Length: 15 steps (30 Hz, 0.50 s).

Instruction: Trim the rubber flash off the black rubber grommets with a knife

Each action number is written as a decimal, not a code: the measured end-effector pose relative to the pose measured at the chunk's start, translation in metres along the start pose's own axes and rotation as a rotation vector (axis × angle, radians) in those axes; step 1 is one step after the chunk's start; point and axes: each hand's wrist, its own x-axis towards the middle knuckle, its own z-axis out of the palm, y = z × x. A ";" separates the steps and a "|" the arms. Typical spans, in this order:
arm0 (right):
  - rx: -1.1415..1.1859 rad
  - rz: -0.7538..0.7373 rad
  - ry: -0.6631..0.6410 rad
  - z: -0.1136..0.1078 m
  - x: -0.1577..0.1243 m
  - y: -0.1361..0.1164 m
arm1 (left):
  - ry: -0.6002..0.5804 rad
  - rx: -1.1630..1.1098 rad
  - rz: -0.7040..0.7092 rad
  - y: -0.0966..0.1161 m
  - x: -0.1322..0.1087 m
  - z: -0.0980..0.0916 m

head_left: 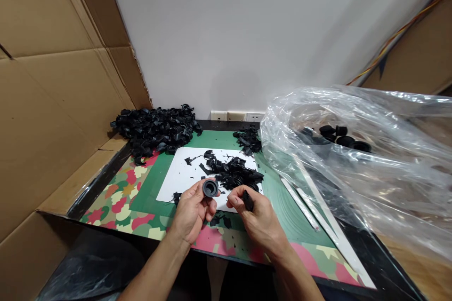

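Observation:
My left hand (196, 209) is closed around a round black rubber cap (210, 188), its hollow, ringed end turned up toward me. Just to the right, my right hand (256, 209) is curled with thumb and forefinger together. A small black object (247, 201) sticks up from its grip; whether it is a tool's handle or a rubber piece I cannot tell. The two hands are apart, above the front edge of a white sheet (173, 178). Behind them a heap of black rubber scraps (238, 174) lies on that sheet, with loose bits scattered around.
A large pile of black rubber pieces (158, 129) is at the back left, beside a cardboard box (63, 80). Another small scrap pile (249, 140) sits at the back. On the right, a clear plastic bag (318, 103) holds several black rubber parts (346, 141). White strips (300, 203) lie nearby.

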 end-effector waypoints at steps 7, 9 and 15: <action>0.025 -0.008 0.042 0.002 -0.001 0.001 | 0.004 0.013 -0.003 0.000 -0.001 0.000; 0.028 -0.009 0.046 0.001 -0.002 -0.001 | 0.002 0.015 0.000 0.000 -0.002 0.000; 0.035 -0.033 0.023 0.001 -0.002 -0.004 | 0.004 0.017 -0.005 0.001 -0.003 0.000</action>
